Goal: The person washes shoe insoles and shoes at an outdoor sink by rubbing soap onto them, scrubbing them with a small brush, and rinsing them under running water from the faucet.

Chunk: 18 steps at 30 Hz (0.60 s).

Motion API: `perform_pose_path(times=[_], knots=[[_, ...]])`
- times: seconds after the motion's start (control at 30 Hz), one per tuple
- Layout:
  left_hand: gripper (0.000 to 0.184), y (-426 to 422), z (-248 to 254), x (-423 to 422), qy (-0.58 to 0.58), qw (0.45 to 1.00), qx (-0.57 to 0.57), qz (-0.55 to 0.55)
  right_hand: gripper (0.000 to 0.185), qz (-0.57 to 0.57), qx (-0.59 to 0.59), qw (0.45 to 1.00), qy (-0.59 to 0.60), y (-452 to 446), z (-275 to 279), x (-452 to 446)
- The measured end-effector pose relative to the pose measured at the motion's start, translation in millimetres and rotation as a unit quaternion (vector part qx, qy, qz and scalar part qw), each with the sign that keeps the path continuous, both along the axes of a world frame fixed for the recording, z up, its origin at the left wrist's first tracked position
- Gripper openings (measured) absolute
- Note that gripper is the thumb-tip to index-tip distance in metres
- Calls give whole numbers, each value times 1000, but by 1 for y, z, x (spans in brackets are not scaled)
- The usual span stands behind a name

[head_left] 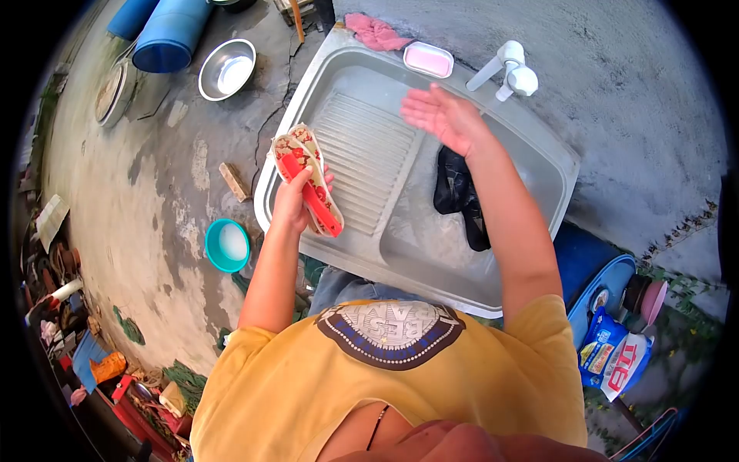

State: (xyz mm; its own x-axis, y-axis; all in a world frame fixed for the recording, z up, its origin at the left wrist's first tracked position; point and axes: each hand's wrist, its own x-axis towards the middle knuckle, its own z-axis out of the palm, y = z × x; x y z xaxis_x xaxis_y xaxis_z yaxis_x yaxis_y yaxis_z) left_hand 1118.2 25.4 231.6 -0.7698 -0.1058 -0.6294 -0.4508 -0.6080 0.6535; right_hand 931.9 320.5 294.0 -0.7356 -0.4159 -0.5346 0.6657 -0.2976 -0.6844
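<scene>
My left hand [291, 202] is closed around a pair of beige insoles [304, 138] with a red flower pattern and a red brush [323, 212] lying along them. It holds them over the left edge of the sink [358, 165], beside the ribbed drainboard. My right hand [443, 115] hangs open with its fingers stretched out, above the back of the sink near the faucet [508, 65]. It holds nothing. A pair of black shoes [454, 185] lies in the right basin, partly hidden by my right forearm.
A soap dish [428, 60] with something pink and a pink cloth [375, 32] sit on the sink's back rim. To the left on the concrete are a teal basin [209, 245], a metal bowl [208, 73] and a wood block [233, 182]. A blue detergent bag [596, 350] stands at right.
</scene>
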Motion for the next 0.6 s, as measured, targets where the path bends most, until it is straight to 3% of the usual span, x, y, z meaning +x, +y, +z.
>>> perform_pose_path(times=[0.1, 0.17, 0.2, 0.27, 0.3, 0.33, 0.4, 0.43, 0.5, 0.6], knots=[[45, -5, -6, 5, 5, 1000, 6, -1, 52, 93, 22, 995, -12, -38, -15, 18], [45, 1, -2, 10, -2, 1000, 2, -15, 42, 120, 208, 962, 128, -30, -43, 40], [45, 1, -6, 13, -3, 1000, 5, -16, 38, 128, 301, 925, 195, -19, -63, 50], [45, 3, -6, 18, -15, 1000, -8, -21, 29, 77, 567, 737, 360, 41, -133, 70], [44, 3, -9, 20, -21, 1000, -8, -21, 30, 54, 633, 703, 320, 64, -156, 88], [43, 5, -8, 23, -34, 999, -7, -24, 37, 98, 683, 695, 202, 80, -174, 108], [43, 6, -15, 28, -43, 998, -15, -48, 70, 198, 690, 684, 126, 87, -199, 155], [43, 8, -18, 31, -48, 997, -20, -60, 68, 196, 719, 641, 182, 85, -214, 184], [42, 14, -16, 30, -63, 995, -31, -71, 65, 286, 714, 625, 136, 81, -240, 204], [42, 20, -11, 28, -71, 993, -41, -89, 60, 334, 605, 694, 204, 59, -237, 247]])
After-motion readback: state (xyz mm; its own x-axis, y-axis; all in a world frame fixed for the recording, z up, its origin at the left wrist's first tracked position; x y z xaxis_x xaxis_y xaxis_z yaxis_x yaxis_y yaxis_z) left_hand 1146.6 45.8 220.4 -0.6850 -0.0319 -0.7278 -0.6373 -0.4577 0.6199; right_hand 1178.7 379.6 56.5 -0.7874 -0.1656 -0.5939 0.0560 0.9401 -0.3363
